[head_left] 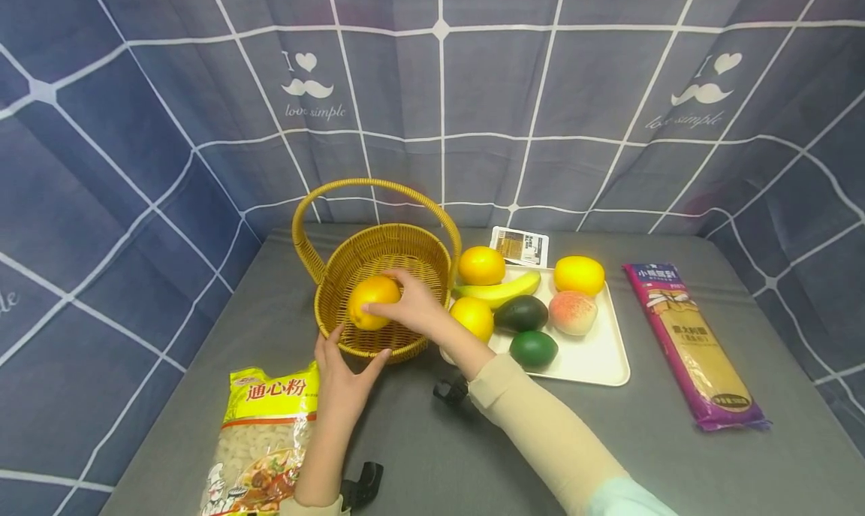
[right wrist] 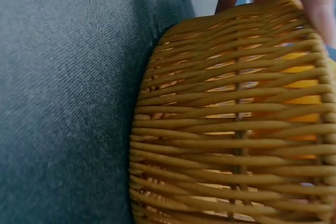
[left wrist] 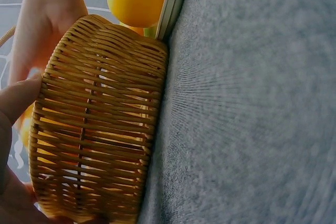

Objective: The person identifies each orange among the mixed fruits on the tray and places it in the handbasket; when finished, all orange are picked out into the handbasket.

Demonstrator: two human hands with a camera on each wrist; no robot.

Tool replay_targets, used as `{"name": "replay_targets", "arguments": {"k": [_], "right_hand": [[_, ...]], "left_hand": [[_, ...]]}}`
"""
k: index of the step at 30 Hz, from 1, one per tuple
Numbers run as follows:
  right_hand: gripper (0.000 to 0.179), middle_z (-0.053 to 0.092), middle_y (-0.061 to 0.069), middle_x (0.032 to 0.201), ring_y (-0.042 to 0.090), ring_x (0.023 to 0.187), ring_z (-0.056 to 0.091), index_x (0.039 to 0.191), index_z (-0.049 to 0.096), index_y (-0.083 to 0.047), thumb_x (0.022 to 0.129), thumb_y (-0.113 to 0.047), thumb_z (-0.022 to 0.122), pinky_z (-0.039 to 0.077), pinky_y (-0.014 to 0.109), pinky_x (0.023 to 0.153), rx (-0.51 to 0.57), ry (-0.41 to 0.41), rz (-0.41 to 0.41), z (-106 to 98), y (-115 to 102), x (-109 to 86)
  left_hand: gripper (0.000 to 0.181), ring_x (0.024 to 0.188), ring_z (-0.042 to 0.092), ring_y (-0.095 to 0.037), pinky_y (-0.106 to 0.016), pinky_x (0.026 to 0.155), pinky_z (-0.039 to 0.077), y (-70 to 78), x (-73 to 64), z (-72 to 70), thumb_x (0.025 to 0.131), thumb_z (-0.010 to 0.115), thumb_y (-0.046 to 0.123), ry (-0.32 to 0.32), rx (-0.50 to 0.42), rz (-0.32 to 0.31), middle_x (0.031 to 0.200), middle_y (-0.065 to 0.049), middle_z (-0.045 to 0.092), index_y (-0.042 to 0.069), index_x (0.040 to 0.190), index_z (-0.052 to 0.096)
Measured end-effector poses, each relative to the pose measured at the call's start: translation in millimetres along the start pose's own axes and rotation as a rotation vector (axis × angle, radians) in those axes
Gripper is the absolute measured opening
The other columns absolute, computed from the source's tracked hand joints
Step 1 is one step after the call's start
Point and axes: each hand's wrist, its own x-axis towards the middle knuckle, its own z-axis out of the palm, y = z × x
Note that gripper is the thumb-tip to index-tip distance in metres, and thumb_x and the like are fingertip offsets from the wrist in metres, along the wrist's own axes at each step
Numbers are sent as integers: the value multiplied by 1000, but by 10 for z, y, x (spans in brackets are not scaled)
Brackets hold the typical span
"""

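Observation:
My right hand (head_left: 414,306) grips an orange (head_left: 374,300) from above, thumb on its near side, inside the opening of a woven wicker basket (head_left: 388,234) with a tall hooped handle. My left hand (head_left: 342,377) lies against the basket's near side with thumb and fingers spread wide. Its fingertips are right at the rim, and nothing is gripped in its palm. In the left wrist view the left thumb (left wrist: 21,98) touches the rim. The right wrist view shows the basket's slatted wall (right wrist: 231,119), with the orange's colour showing through the gaps.
Right of the basket, a white tray (head_left: 611,358) bears oranges, a banana (head_left: 507,289), a peach (head_left: 573,312) and dark green fruits (head_left: 534,349). A small white packet (head_left: 520,245) lies behind it. Noodles in a purple pack (head_left: 696,343) lie far right; a macaroni bag (head_left: 263,441) lies front left.

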Motion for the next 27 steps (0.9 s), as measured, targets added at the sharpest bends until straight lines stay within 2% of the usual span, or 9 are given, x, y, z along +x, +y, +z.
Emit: {"name": "replay_targets", "arguments": {"k": [7,15,27], "right_hand": [[78,57,7,129,21,108,57,138,50,-11,76,-49,77,48,37,87,-119,-79,27,72,30,72],[81,58,6,128,20,105,58,139,50,-11,75,-52,76,49,35,83,-180,-139,22,124,63,104],[84,60,5,121,17,97,59,139,49,-8,74,-51,78,49,30,77,-273,-180,-11,144,31,62]], "left_hand": [[93,138,16,-49,-66,100,30,14,-6,9,81,74,48,-10,-2,3,156,-25,-1,8,149,23],[92,138,16,-49,-64,101,29,8,-3,10,82,75,45,-1,-5,11,156,-25,-1,7,148,24],[93,139,15,-48,-64,102,29,-11,-4,9,82,75,44,-3,-14,22,156,-25,0,6,149,23]]}}
